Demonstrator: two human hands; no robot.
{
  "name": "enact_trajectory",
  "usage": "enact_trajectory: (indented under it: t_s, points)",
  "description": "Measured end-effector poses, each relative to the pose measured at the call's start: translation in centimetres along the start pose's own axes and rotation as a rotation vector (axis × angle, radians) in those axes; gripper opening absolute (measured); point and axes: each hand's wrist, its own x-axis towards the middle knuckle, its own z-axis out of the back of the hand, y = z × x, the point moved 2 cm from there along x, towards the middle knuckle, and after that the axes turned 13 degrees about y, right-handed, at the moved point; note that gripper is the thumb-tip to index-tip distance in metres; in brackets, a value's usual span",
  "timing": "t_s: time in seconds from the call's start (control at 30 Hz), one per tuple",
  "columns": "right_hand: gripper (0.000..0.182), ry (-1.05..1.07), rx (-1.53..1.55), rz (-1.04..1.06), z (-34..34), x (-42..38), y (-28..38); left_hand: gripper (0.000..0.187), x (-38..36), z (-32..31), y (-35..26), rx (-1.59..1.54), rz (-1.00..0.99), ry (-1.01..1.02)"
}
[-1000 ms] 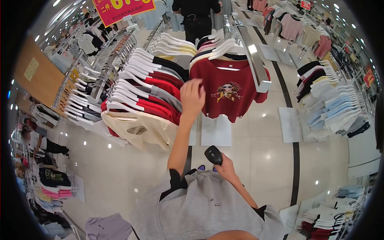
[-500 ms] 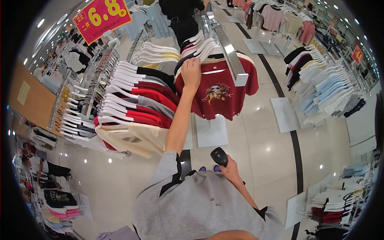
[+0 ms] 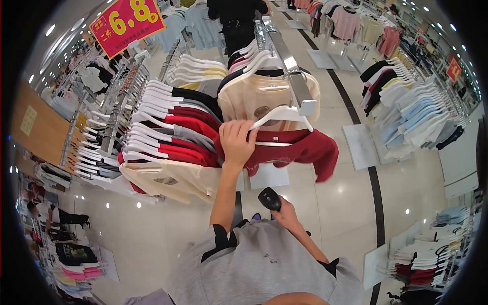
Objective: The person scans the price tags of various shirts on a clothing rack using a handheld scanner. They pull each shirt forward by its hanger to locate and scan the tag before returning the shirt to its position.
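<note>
My left hand point(image 3: 237, 145) is closed round the left shoulder of a white hanger point(image 3: 281, 115) with a dark red shirt point(image 3: 300, 151) on it. The hanger is near the front end of the metal rail point(image 3: 291, 66). Behind it a cream shirt point(image 3: 259, 96) with a round print hangs on the same rail. In my right hand point(image 3: 286, 213), low in front of my body, is a black handheld scanner point(image 3: 269, 199).
Left of my arm hangs a dense row of red, grey and black shirts point(image 3: 188, 122). A red sale sign point(image 3: 127, 25) stands upper left. A person in black point(image 3: 238, 23) is beyond the rail. More clothes racks point(image 3: 417, 107) line the right.
My left hand has moved toward me, bringing the dark red shirt forward along the rail and turning it. The cream shirt behind has come into view. My right hand has barely moved.
</note>
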Motion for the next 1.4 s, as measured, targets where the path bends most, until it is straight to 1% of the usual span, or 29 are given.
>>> enact_trajectory:
  t_s: [0.03, 0.1, 0.17, 0.23, 0.3, 0.37, 0.4, 0.43, 0.5, 0.53, 0.57, 0.63, 0.67, 0.73, 0.83, 0.87, 0.9, 0.97, 1.0, 1.03, 1.07, 1.1, 1.13, 1.17, 1.23, 1.3, 1.33, 1.37, 1.4]
  points:
    - [0.051, 0.014, -0.021, 0.008, 0.0, 0.1, 0.0, 0.017, -0.2, -0.4, -0.7, 0.002, 0.001, -0.001]
    - [0.049, 0.001, -0.03, 0.017, 0.0, 0.1, 0.2, 0.017, -0.9, -1.4, -2.0, -0.03, 0.039, -0.122]
    - [0.047, -0.012, -0.039, 0.022, 0.0, 0.0, 0.4, 0.015, -1.2, -3.7, -3.3, -0.234, -0.012, 0.086]
    - [0.052, 0.025, -0.026, -0.002, 0.1, -0.2, 0.4, 0.011, -0.5, -6.7, -3.8, -0.178, 0.014, 0.171]
    - [0.052, 0.01, -0.017, 0.007, 0.2, -0.4, 0.6, 0.01, -0.2, -9.2, -2.9, -0.11, 0.021, 0.159]
    - [0.052, -0.009, -0.012, 0.025, 0.4, -0.5, 0.5, 0.014, 0.1, -11.1, -2.1, -0.012, 0.123, 0.327]
    - [0.052, -0.034, -0.012, 0.03, 0.3, -0.8, 0.3, 0.025, 0.6, -11.2, -2.1, -0.002, 0.194, 0.49]
    - [0.052, -0.059, -0.008, 0.035, 0.3, -0.9, 0.2, 0.025, 1.3, -11.2, -2.4, 0.0, 0.191, 0.486]
    - [0.052, -0.056, -0.004, 0.012, 0.3, -1.1, -0.1, 0.036, 2.4, -10.9, -2.9, -0.02, 0.463, 0.528]
    - [0.052, -0.051, 0.0, -0.014, 0.3, -1.4, -0.2, 0.044, 3.0, -10.8, -2.6, -0.055, 0.467, 0.617]
    - [0.052, -0.047, 0.002, -0.017, 0.1, -1.6, -0.5, 0.052, 3.6, -10.9, -2.0, -0.12, 0.468, 0.872]
    - [0.051, -0.048, 0.023, -0.012, -0.1, -1.8, -1.1, 0.053, 4.5, -10.5, -1.6, -0.524, 0.29, 1.052]
    - [0.051, -0.05, 0.02, -0.008, -0.2, -1.9, -1.3, 0.053, 4.1, -10.7, -1.7, -0.526, 0.292, 1.048]
    - [0.051, -0.038, 0.012, -0.021, -0.2, -2.1, -1.4, 0.05, 2.8, -11.1, -2.3, -1.391, 0.331, 0.785]
    - [0.051, -0.018, 0.006, -0.035, -0.5, -2.0, -1.1, 0.049, 1.7, -11.5, -5.1, -2.197, 0.325, 0.372]
    - [0.051, -0.008, -0.003, -0.039, -0.6, -2.0, -1.0, 0.044, 1.3, -11.4, -5.6, -2.347, 0.377, 0.262]
    - [0.051, -0.007, 0.0, -0.044, -0.5, -2.0, -0.8, 0.044, 0.6, -11.6, -6.3, -2.349, 0.384, 0.263]
    - [0.049, -0.009, -0.017, -0.02, -0.4, -1.8, -0.4, 0.038, -1.2, -12.2, -7.1, -2.525, 0.654, -0.143]
    - [0.049, -0.012, -0.013, -0.033, -0.1, -1.8, -0.1, 0.034, -1.8, -11.9, -7.3, -2.546, 0.766, -0.213]
    - [0.044, -0.068, 0.032, -0.001, 0.3, -1.8, 0.3, 0.033, -2.3, -11.7, -7.2, -2.536, 0.875, -0.339]
    - [0.04, -0.126, 0.078, 0.029, 0.6, -1.9, 0.6, 0.032, -2.4, -11.4, -6.6, -2.465, 0.933, -0.442]
    - [0.04, -0.194, 0.122, 0.025, 1.3, -1.9, 1.0, 0.032, -2.1, -10.8, -5.9, -2.387, 0.988, -0.541]
    - [0.042, -0.224, 0.106, 0.007, 2.3, -2.2, 1.4, 0.03, -2.1, -10.1, -5.4, -2.266, 0.931, -0.512]
    - [0.044, -0.252, 0.088, -0.008, 3.8, -2.4, 2.4, 0.03, -2.2, -9.5, -5.0, -2.271, 0.813, -0.553]
    - [0.041, -0.395, 0.139, 0.073, 6.2, -2.6, 3.9, 0.029, -2.0, -8.6, -4.0, -2.328, 0.935, -0.631]
    - [0.038, -0.478, 0.224, 0.1, 7.8, -2.1, 4.8, 0.027, -2.7, -8.1, -3.2, -2.379, 0.933, -0.609]
    - [0.037, -0.499, 0.279, 0.148, 8.4, -1.9, 5.2, 0.027, -2.7, -7.5, -3.3, -2.232, 0.911, -0.524]
    - [0.037, -0.496, 0.278, 0.146, 8.8, -1.8, 5.6, 0.026, -2.5, -7.0, -3.3, -2.085, 0.881, -0.443]
    - [0.037, -0.5, 0.229, 0.154, 9.2, -1.8, 6.1, 0.027, -2.4, -6.3, -4.1, -1.88, 0.772, -0.326]
